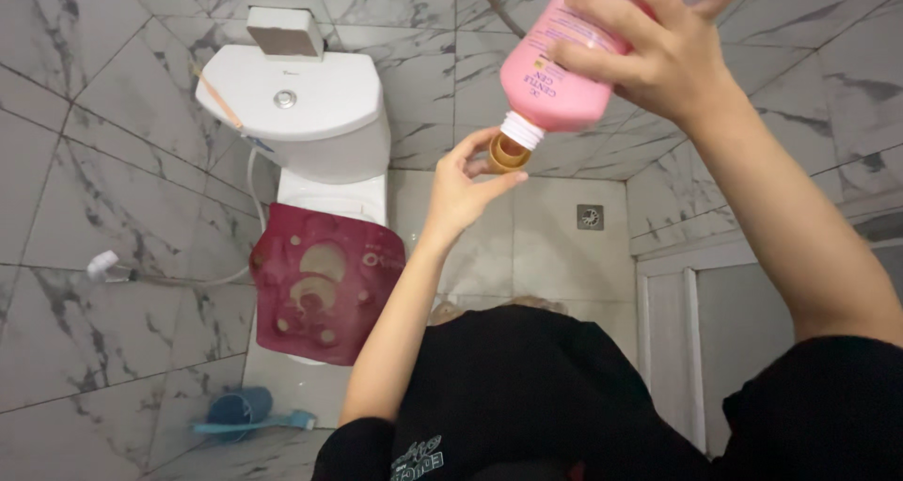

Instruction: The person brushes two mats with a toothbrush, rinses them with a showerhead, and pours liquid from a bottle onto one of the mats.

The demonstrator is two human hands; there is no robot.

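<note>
marble-tiled bathroom, toilet (310, 114) below. right hand (658, 58) grips the tipped pink bottle (555, 67); left hand (466, 185) pinches the cap (508, 154) under its neck. tilt slowly, holding the cap level.

I'm seeing a pink plastic bottle (562, 60) tipping steeply, its white threaded neck pointing down and left, uncapped. Just beneath that mouth, a small tan cap (508, 153) is sitting open side up, nearly touching the neck.
</note>
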